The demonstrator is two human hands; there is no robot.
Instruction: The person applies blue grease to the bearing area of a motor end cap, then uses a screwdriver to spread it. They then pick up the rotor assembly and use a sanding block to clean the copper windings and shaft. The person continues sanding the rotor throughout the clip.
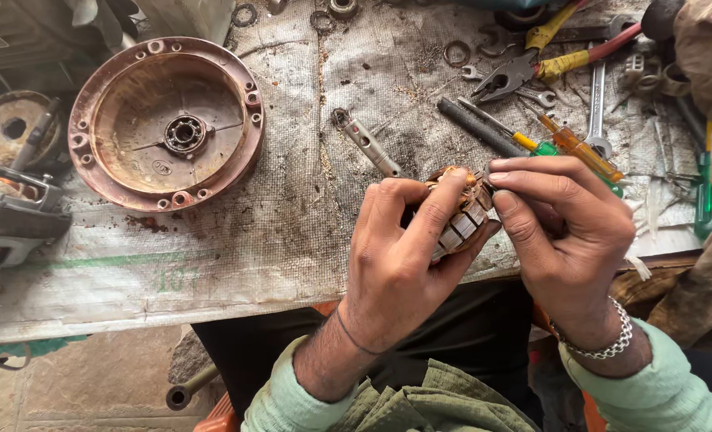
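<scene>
My left hand grips a small motor armature with copper windings and a slotted metal core, held just above the bench's front edge. My right hand pinches at the armature's top end with thumb and forefinger; a chain bracelet circles that wrist. The armature's shaft sticks out up and to the left, over the cloth. Most of the core is hidden by my fingers.
A round rusty-red motor end cover with a centre bearing lies at the left on a dirty woven sack. Pliers, spanners, screwdrivers and a file lie at the back right. Washers are scattered about. A metal machine part sits far left.
</scene>
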